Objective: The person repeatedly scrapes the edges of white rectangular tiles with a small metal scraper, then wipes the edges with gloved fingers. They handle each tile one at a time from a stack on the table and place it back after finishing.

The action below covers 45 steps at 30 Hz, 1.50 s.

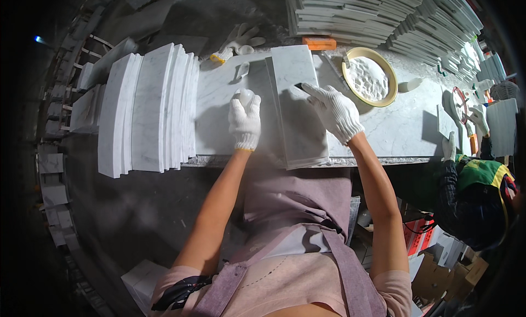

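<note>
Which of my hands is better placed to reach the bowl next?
Probably your right hand: it's nearer the yellow-rimmed bowl, though it seems to hold a small dark item. Your left hand is farther away, holding a whitish object.

Middle slab [296, 114] has R hand [337, 115] over its R edge. To its L — L hand [244, 120] partly blocks gap before slab row [156, 111]. To its R — open bench [386, 130] nr front, hand can pass; bowl [395, 82] obstructs farther back.

Was dim toward the sides, brighter over the pale workbench [394, 133], with a dark grey floor [126, 218] below and one small bluish-white light [39, 40] at far left.
</note>
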Available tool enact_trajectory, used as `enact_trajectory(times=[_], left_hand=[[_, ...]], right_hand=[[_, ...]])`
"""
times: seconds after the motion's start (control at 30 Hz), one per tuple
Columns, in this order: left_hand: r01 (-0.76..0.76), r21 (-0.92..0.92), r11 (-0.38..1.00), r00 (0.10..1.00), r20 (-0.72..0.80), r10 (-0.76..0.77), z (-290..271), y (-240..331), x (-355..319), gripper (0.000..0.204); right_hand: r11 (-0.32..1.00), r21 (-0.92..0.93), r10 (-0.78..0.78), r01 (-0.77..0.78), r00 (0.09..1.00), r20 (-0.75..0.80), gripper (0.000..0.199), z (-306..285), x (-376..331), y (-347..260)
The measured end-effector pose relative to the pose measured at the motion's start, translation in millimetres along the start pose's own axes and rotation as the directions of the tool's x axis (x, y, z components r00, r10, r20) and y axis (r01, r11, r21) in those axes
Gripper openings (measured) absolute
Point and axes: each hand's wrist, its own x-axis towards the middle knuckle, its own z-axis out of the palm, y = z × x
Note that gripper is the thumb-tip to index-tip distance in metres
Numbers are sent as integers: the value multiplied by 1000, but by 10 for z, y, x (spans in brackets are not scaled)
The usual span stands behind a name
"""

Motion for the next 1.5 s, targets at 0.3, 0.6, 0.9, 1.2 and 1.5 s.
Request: enact_trajectory(times=[0.3, 0.6, 0.9, 1.2, 1.5], left_hand=[[-5, 8, 1000, 1000, 1, 5, -5, 7, -10, 59], [30, -9, 999, 999, 19, -30, -19, 40, 4, 61], [21, -24, 999, 1000, 23, -21, -19, 47, -10, 63], [3, 2, 1000, 1000, -2, -3, -2, 14, 6, 64], [-30, 36, 999, 999, -11, 31, -1, 37, -11, 57]], right_hand=[[983, -184, 20, 3, 992, 127, 40, 37, -169, 30], [994, 96, -43, 46, 999, -26, 43, -45, -58, -54], [985, -171, 34, 2, 977, 208, 37, -66, -86, -35], [991, 133, -15, 19, 999, -29, 43, 30, -6, 52], [993, -119, 37, -12, 976, 215, 38, -105, -126, -1]])
